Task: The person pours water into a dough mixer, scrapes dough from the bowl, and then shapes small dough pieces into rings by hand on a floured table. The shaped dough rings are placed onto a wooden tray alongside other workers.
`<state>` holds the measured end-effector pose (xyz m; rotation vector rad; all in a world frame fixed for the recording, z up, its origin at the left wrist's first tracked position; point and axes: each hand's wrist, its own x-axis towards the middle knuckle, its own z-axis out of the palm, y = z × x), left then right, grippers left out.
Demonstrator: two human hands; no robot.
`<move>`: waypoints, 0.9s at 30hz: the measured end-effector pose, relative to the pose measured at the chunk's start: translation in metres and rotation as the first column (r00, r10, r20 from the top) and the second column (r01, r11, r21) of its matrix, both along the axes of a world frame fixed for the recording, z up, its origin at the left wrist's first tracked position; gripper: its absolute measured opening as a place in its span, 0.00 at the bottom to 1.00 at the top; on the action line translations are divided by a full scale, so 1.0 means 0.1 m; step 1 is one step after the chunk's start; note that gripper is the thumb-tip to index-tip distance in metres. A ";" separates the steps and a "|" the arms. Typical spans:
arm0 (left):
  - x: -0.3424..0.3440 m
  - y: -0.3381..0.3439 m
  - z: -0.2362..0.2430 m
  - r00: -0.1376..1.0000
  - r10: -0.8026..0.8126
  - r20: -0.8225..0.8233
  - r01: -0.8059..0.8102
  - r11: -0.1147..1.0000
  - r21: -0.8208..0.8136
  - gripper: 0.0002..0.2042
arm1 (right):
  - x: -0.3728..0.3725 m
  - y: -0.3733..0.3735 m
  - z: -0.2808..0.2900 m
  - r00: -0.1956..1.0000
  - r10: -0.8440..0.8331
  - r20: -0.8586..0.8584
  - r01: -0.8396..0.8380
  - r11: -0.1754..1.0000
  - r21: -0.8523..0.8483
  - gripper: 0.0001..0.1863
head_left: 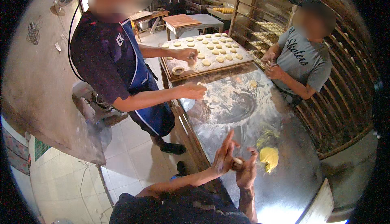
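Note:
My hands are raised close together over the near left part of the metal-topped table [290, 183]. My left hand [222, 157] has its fingers stretched out, the index pointing up and away. My right hand [246, 176] is half curled, its palm turned up. A small pale piece, apparently dough [237, 160], shows between them against the right hand's fingers; its shape is partly hidden. Just right of my hands, a soft yellow lump [269, 158], like margarine, lies smeared on the tabletop.
Loose flour [231, 98] covers the table's middle, with a small dough piece [253, 83] there. Beyond lies a floured board [191, 67] with several dough rounds. A person in a blue apron [140, 74] reaches in from the left; another in a grey shirt [298, 57] stands right, before wooden racks [339, 98].

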<state>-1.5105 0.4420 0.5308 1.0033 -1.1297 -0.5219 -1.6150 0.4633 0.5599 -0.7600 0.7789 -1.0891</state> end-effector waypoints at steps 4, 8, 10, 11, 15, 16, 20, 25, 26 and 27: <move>-0.02 -0.03 -0.01 0.922 -0.057 -0.384 0.174 0.944 0.279 0.28 | -0.06 -0.04 -0.05 0.999 0.028 0.039 -0.029 0.999 0.038 0.29; -0.02 -0.06 -0.06 0.991 -0.109 -0.078 0.120 0.983 0.141 0.27 | -0.05 -0.05 -0.05 0.998 0.048 0.039 -0.047 0.999 -0.007 0.32; -0.02 -0.06 -0.05 0.796 -0.064 -0.601 0.337 0.872 0.354 0.25 | -0.02 -0.04 -0.02 0.993 -0.116 0.007 0.116 0.993 -0.032 0.34; -0.02 -0.06 -0.04 0.784 -0.081 -0.615 0.372 0.855 0.362 0.25 | 0.00 -0.04 -0.01 0.989 -0.130 -0.066 0.133 0.990 0.045 0.35; 0.02 -0.02 0.02 0.964 0.028 0.263 0.065 0.939 -0.337 0.28 | 0.00 -0.04 0.03 0.999 0.052 -0.001 -0.052 0.993 0.109 0.35; 0.01 -0.01 0.03 0.991 -0.128 0.044 0.129 0.991 -0.023 0.27 | -0.02 -0.05 0.03 0.998 0.037 -0.048 -0.035 0.999 0.035 0.36; 0.00 0.00 0.04 0.887 -0.179 -0.426 0.335 0.884 0.325 0.28 | -0.13 -0.09 0.02 0.995 0.085 -0.055 -0.087 0.996 -0.023 0.38; 0.00 -0.06 -0.02 0.983 -0.122 0.137 0.131 0.990 -0.052 0.24 | -0.10 -0.10 0.00 0.987 0.117 -0.113 -0.128 0.988 -0.091 0.36; 0.01 -0.07 -0.03 0.984 -0.171 0.047 0.167 0.983 0.080 0.24 | -0.10 -0.10 0.01 0.997 -0.005 -0.080 -0.005 0.992 -0.124 0.36; 0.01 -0.08 -0.03 0.802 -0.217 -0.557 0.436 0.850 0.296 0.23 | -0.07 -0.09 0.01 0.997 -0.041 -0.060 0.035 0.995 -0.097 0.36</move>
